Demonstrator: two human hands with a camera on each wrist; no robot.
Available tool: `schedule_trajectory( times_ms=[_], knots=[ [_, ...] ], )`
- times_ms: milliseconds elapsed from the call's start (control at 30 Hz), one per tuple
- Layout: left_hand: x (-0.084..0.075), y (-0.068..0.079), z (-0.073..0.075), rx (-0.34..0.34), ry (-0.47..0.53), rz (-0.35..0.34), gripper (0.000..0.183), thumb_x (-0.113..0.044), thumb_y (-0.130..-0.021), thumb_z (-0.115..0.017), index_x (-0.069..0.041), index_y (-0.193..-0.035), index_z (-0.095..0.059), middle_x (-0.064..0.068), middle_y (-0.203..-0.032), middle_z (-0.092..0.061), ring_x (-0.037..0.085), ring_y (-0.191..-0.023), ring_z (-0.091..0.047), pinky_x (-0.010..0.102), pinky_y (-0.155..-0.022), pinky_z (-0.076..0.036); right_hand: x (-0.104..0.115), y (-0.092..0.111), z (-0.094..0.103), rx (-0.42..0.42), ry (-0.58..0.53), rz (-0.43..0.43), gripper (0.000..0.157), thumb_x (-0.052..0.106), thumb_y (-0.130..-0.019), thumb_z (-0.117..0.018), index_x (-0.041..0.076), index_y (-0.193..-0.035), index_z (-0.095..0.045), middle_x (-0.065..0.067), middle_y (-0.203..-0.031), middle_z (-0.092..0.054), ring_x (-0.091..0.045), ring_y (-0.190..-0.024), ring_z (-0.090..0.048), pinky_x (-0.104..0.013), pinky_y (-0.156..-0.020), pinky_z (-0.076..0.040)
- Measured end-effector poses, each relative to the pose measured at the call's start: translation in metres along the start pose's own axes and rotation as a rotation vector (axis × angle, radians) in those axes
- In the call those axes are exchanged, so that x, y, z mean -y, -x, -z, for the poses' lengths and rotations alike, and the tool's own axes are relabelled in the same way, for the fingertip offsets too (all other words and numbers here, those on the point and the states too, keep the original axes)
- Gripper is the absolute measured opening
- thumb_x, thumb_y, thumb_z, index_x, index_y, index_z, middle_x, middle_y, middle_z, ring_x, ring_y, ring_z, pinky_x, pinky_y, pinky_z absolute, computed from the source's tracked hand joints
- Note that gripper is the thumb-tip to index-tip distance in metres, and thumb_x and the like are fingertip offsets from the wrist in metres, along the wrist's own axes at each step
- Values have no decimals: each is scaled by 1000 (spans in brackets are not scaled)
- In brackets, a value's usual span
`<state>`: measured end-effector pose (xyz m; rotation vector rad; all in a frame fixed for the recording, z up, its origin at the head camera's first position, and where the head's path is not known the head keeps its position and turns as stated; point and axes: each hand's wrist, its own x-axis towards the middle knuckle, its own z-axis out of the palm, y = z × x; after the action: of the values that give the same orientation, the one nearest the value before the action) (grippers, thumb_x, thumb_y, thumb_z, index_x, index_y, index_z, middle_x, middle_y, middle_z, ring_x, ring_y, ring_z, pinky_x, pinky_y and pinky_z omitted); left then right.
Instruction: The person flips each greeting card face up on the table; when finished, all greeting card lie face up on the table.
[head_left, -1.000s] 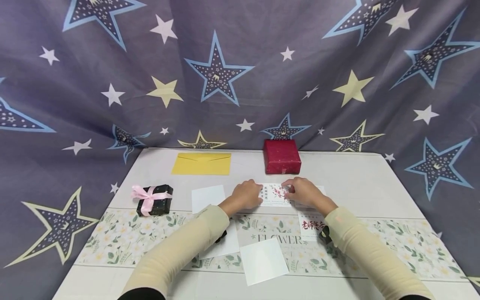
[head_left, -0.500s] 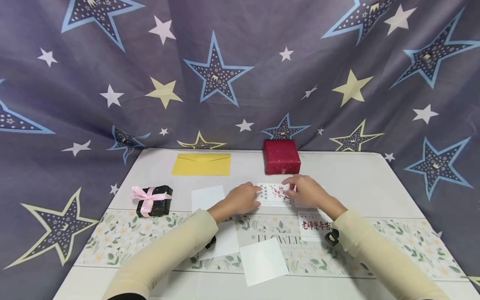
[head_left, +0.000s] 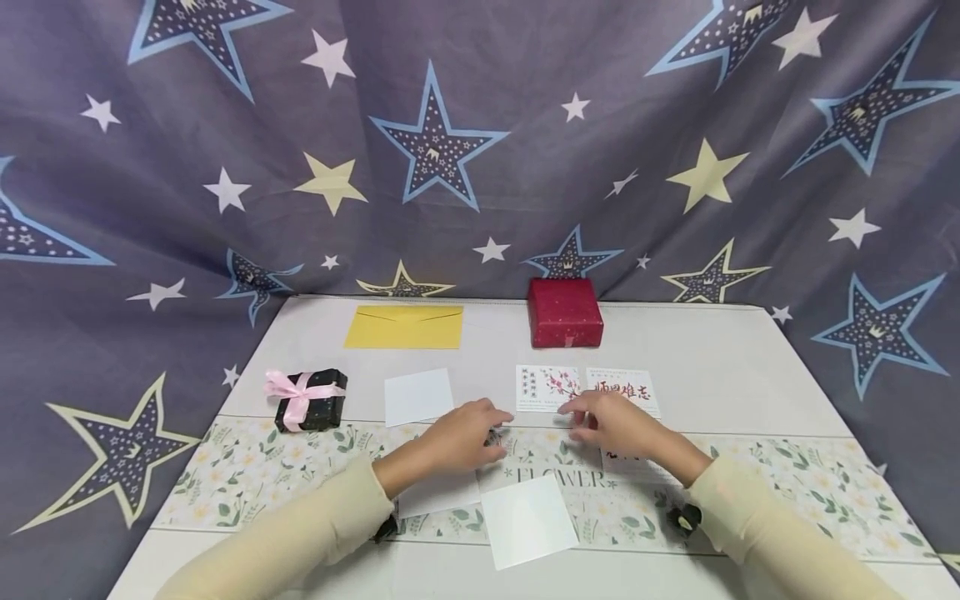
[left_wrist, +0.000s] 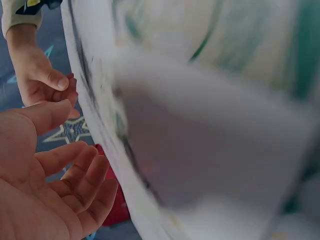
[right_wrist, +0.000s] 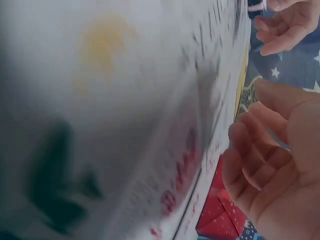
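Note:
My left hand [head_left: 461, 437] hovers with loose, empty fingers beside the printed word FLOWER, partly covering a white card [head_left: 442, 497]. Another blank card [head_left: 418, 395] lies just behind it. Across from it, my right hand [head_left: 618, 427] also holds nothing, its fingers softly bent. It overlaps a card with red writing [head_left: 630, 385] and partly hides a lower card [head_left: 641, 472]. A card with pink blossoms and dark characters [head_left: 546, 386] lies flat beyond the gap between the hands. Both wrist views show the palms, fingers slightly curled around nothing.
A blank square card [head_left: 528, 522] lies nearest the front. At the back are a yellow envelope [head_left: 405, 327] and a red wrapped box [head_left: 566, 313]. A black gift box with pink ribbon [head_left: 311, 402] stands left. A starry curtain [head_left: 480, 242] hangs behind the table [head_left: 720, 358].
Both hands have left the blossom card and drawn back toward the front, the left hand also leftward. The blossom card now lies uncovered beside the red-lettered card.

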<state>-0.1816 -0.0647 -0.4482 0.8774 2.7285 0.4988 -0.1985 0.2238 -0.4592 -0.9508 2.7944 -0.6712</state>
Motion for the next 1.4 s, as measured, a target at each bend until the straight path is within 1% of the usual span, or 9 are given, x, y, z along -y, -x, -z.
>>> schedule_trajectory(
  times_ms=[200,367,467,600,700,800,933,1200,1400],
  knots=[
    [-5,28,-12,2,-48,-11,57,-36,-89,-76,-12,-139,-63,2,-119,-65,13,-102,-61,34,-91,-54,14,14,-17,91,-76,-12,40,24,-91,-77,12,-129,-70,10,-95,-67,1,-78,-54,-21,-71,-50],
    [-6,39,-27,6,-136,-57,58,-42,-88,-76,-13,-137,-64,-2,-115,-62,10,-98,-56,31,-86,-52,25,22,-26,122,-95,11,47,26,-88,-79,9,-131,-69,7,-95,-65,-1,-77,-51,-19,-69,-46],
    [-8,43,-33,7,-186,-91,59,-45,-89,-75,-14,-137,-64,-3,-115,-60,10,-98,-52,30,-84,-48,31,24,-29,130,-85,3,50,29,-87,-80,10,-132,-68,8,-98,-65,-1,-80,-51,-20,-72,-47],
    [-11,49,-36,-3,-212,-117,60,-47,-87,-76,-15,-137,-64,-2,-116,-60,10,-98,-51,29,-82,-46,36,29,-32,156,-73,-13,55,35,-86,-81,13,-134,-67,9,-104,-65,-1,-84,-52,-22,-76,-48],
    [-15,53,-35,-2,-217,-132,62,-49,-86,-77,-14,-136,-65,-2,-117,-61,10,-98,-51,28,-82,-45,38,32,-32,171,-77,-26,59,38,-83,-82,13,-135,-67,9,-103,-63,0,-79,-51,-21,-71,-47],
    [-17,56,-34,18,-215,-139,68,-54,-84,-77,-13,-138,-63,-2,-118,-60,9,-97,-49,26,-81,-44,39,34,-32,176,-80,-34,63,40,-81,-84,15,-135,-67,10,-99,-59,0,-72,-47,-19,-63,-44],
    [-19,59,-35,40,-224,-142,76,-59,-80,-78,-14,-139,-62,-4,-117,-58,8,-95,-46,24,-81,-42,38,36,-34,174,-93,-25,66,41,-78,-86,17,-136,-67,10,-100,-58,1,-71,-46,-18,-61,-43],
    [-22,61,-39,26,-243,-133,75,-58,-77,-81,-16,-136,-63,-6,-115,-55,7,-94,-44,22,-79,-41,40,39,-38,158,-82,3,62,37,-77,-87,16,-133,-69,10,-104,-59,1,-72,-45,-17,-62,-42],
    [-22,61,-39,11,-231,-127,73,-57,-77,-82,-16,-135,-64,-5,-114,-56,7,-93,-44,23,-78,-40,43,39,-39,141,-70,-11,57,33,-77,-88,15,-128,-71,9,-103,-60,-1,-74,-46,-17,-63,-43]
  ],
)
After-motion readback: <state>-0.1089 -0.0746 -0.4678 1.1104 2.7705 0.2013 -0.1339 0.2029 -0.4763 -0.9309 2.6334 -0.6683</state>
